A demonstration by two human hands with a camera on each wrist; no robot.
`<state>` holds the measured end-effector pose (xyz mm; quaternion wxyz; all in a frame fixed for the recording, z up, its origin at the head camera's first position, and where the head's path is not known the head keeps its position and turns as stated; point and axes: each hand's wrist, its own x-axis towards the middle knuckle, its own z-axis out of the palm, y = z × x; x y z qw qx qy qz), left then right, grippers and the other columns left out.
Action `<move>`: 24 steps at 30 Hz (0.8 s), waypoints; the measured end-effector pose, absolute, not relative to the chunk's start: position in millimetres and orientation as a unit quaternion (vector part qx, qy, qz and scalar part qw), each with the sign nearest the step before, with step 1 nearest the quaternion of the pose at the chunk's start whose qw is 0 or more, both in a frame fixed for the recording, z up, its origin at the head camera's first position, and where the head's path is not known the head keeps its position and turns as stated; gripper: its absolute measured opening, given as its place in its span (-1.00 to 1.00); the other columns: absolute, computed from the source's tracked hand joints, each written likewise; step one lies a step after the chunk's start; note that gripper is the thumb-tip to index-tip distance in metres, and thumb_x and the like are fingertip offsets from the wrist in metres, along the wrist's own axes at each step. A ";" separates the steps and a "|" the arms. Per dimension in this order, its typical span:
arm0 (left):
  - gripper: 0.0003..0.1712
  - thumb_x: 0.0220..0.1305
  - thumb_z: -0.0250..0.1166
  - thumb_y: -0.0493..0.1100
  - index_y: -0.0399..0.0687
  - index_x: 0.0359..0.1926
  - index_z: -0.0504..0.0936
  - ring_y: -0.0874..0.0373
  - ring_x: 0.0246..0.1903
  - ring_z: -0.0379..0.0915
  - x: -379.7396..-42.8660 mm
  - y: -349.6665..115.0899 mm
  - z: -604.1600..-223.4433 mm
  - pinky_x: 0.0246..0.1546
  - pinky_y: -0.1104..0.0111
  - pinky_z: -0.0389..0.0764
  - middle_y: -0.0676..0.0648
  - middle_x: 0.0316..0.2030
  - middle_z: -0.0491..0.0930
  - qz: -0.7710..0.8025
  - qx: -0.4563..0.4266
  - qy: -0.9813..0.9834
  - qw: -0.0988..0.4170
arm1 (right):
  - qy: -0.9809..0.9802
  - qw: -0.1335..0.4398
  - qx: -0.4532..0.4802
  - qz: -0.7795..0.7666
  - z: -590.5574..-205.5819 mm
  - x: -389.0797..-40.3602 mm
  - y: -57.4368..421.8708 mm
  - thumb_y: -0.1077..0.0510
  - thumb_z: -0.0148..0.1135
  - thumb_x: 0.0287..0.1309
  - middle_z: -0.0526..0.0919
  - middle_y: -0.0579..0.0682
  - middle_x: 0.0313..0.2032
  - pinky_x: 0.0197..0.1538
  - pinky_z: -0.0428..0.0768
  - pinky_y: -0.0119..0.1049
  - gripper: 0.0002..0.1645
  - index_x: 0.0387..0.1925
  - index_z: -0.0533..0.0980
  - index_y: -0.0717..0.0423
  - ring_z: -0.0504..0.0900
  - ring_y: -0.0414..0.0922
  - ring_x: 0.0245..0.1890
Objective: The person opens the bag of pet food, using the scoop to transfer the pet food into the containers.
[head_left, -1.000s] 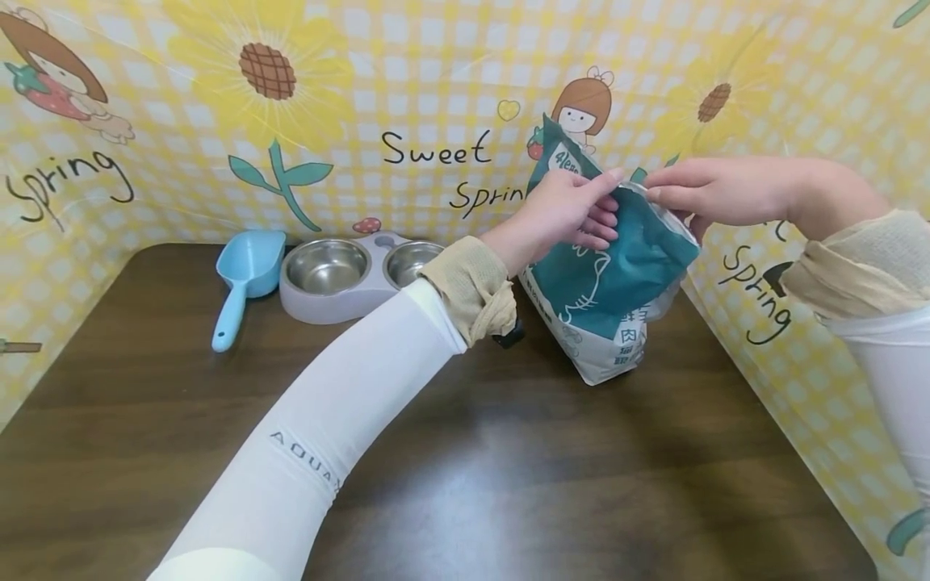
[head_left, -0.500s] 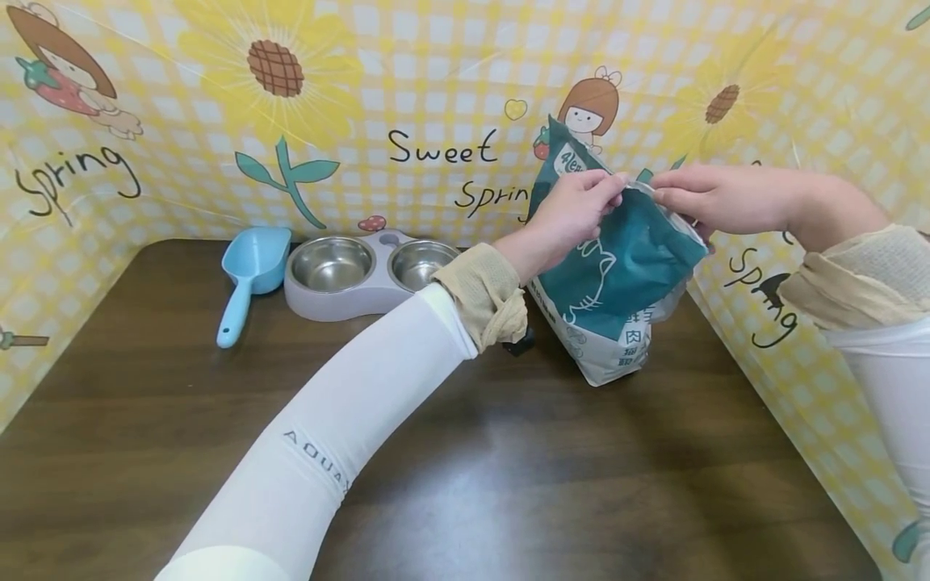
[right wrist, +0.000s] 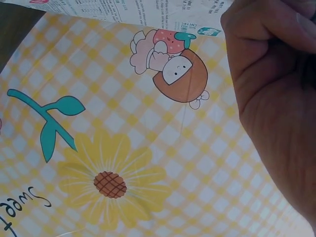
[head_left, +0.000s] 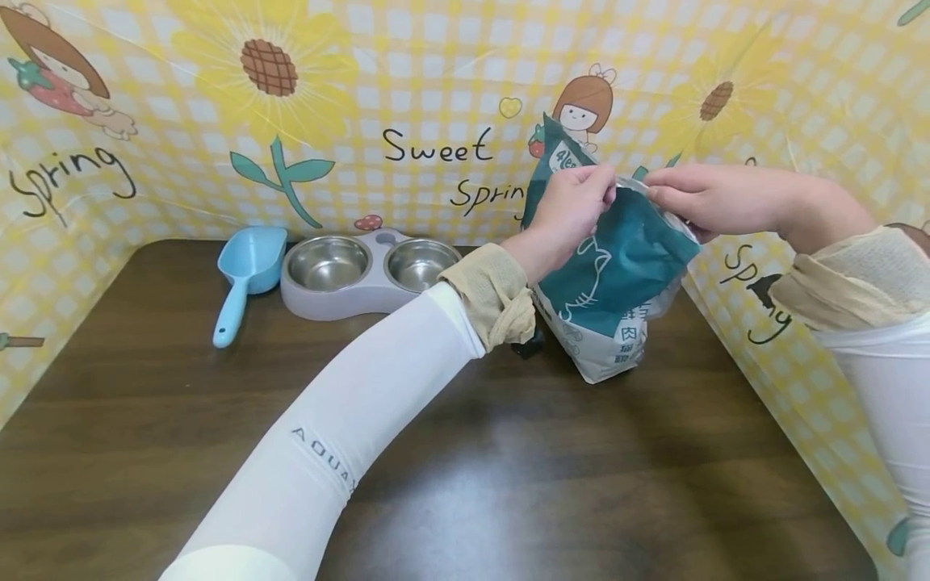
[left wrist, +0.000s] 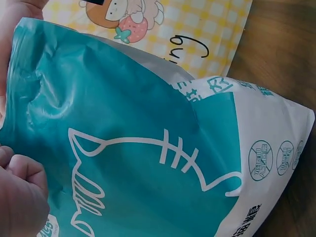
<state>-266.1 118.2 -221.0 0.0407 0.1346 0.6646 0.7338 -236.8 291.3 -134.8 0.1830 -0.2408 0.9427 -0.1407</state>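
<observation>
A teal and white cat food bag (head_left: 632,266) with a white cat outline stands tilted on the table, its top edge at hand height. My left hand (head_left: 567,206) pinches that top edge with curled fingers, near the bag's middle. On the right part of the same edge, my right hand (head_left: 726,198) grips the bag, some fingertips hidden behind it. In the left wrist view, the teal front of the bag (left wrist: 133,113) fills most of the picture beside the left hand (left wrist: 22,192). The right wrist view has the right hand (right wrist: 269,74) near a printed side of the bag (right wrist: 133,12).
At the back left of the wooden table (head_left: 436,452) lies a light blue scoop (head_left: 250,262). Beside it stands a grey double pet bowl (head_left: 320,305) with two metal dishes, partly behind the left forearm. A yellow checked cloth (head_left: 429,73) hangs around the back and sides.
My left fingers, earlier spread over the bag's front, have curled in and now pinch its top edge. The right hand and the bag have barely moved.
</observation>
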 end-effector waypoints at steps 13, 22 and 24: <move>-0.63 0.44 0.03 -0.24 -0.18 -0.58 0.41 0.17 -0.76 0.11 -267.7 111.9 -226.4 -0.71 0.48 0.21 0.03 -0.72 0.26 0.752 0.161 0.637 0.059 | 0.953 0.164 -0.234 -0.096 -133.2 -239.1 291.2 0.04 -0.29 0.58 0.34 -0.07 -0.69 -0.64 0.44 -0.33 -0.62 -0.24 0.38 0.18 0.36 -0.12 -0.75; -0.55 0.35 -0.02 -0.38 -0.13 -0.73 0.27 0.19 -0.75 0.04 -270.6 108.3 -234.5 -0.70 0.49 0.16 0.02 -0.74 0.23 0.778 0.180 0.600 0.054 | 0.962 0.158 -0.218 -0.046 -134.3 -241.6 291.5 0.03 -0.33 0.57 0.37 -0.02 -0.65 -0.60 0.53 -0.24 -0.60 -0.23 0.38 0.16 0.41 -0.09 -0.78; -0.54 0.34 -0.03 -0.40 -0.12 -0.74 0.25 0.20 -0.75 0.02 -271.1 107.9 -235.9 -0.71 0.49 0.14 0.02 -0.74 0.23 0.783 0.185 0.592 0.052 | 0.963 0.155 -0.218 -0.038 -134.9 -242.8 293.8 0.03 -0.34 0.56 0.39 0.01 -0.59 -0.59 0.56 -0.21 -0.60 -0.18 0.40 0.16 0.43 -0.08 -0.77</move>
